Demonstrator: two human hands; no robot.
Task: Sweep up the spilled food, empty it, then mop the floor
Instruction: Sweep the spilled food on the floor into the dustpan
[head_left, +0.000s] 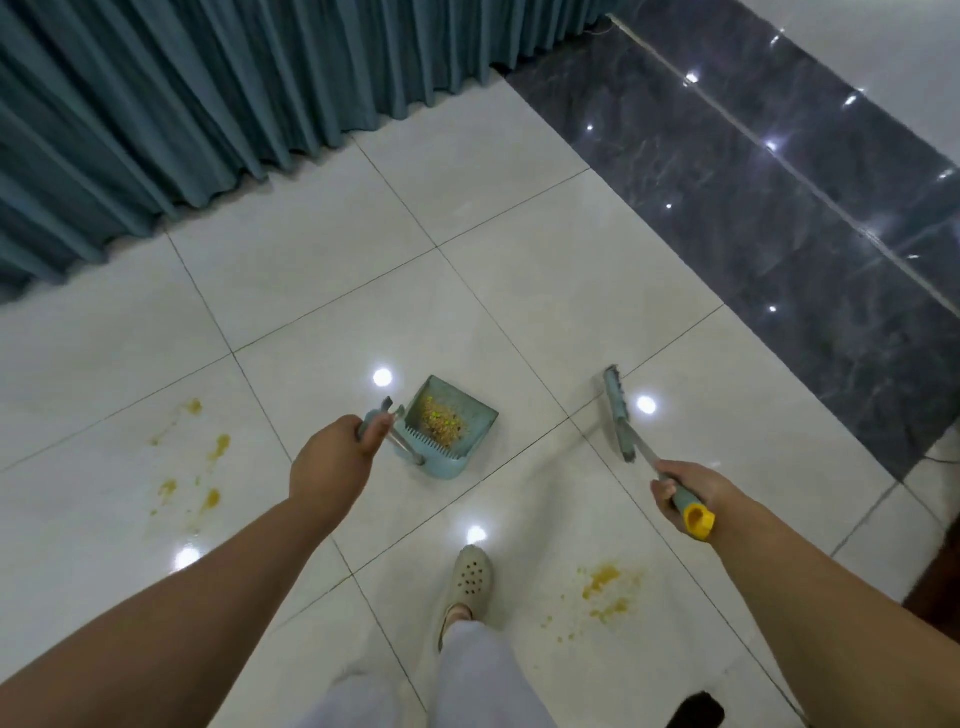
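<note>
While both arms reach forward over the white tiled floor (322, 244), each hand is clamped on its own tool and the two hands are well apart. The left hand (332, 465) grips the top of the dustpan handle (375, 421), fingers curled round it. From that grip the metal shaft runs down and to the right to the near edge of the blue dustpan (448, 428). The pan's comb-toothed edge is on the near side and its open mouth points far and slightly right. Swept food (441, 422), yellowish crumbs, lies heaped inside the pan.

The right hand (684, 488) grips the broom handle (675, 496) just below its yellow end cap (698, 519). The broom's long axis runs from the cap, near and right, away to the far left. Its narrow blue head (619, 413) lies to the right of the pan and apart from it; whether it touches the floor cannot be told.

Yellow stains (200, 467) mark the tiles to the left of the left arm. A second yellow patch (605, 590) lies near, between the beige perforated shoe (467, 579) and the right forearm. Teal curtains (182, 93) hang along the far left, and a dark marble strip (779, 218) crosses the far right.
</note>
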